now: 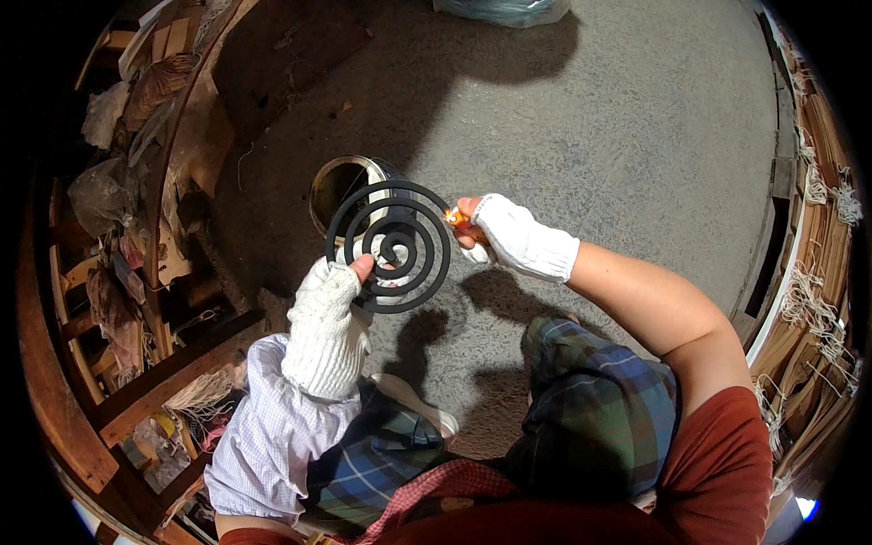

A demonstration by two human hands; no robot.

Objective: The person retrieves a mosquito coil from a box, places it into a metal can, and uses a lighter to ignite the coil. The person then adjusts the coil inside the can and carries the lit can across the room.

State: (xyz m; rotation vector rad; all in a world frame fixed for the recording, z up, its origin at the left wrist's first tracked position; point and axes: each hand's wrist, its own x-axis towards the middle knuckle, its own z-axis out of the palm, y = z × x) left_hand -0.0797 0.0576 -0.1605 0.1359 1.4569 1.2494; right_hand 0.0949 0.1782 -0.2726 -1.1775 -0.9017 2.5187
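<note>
Right now, a black spiral coil (389, 240) is held up flat in front of the person, its rings showing almost face-on, and everything else can be placed around it. On its near left side, the left hand (325, 309), in a white knitted glove with bare fingertips, pinches it; the thumb (363, 266) lies across the rings, while the other fingers are mostly hidden behind them. At the coil's right edge, the right hand (518, 234), in a matching glove, is curled round a small orange lighter (460, 220). The lighter's top is just beside the outer ring; whether it touches, or bears a flame, I cannot tell.

Partly covered by the coil's far left edge is a round can (376, 174) with a dark opening. Well beyond the coil, a plastic bag (505, 9) sits on the grey floor (627, 136). Far to the coil's left stands a wooden frame (186, 389) with crumpled scraps (102, 195) in it; far to its right are brown bundles (822, 259) tied with white string (813, 304). Nearer the person than the coil are plaid trousers (604, 400), a pale shoe (416, 405) and, on the left arm, a light checked sleeve (277, 436).
</note>
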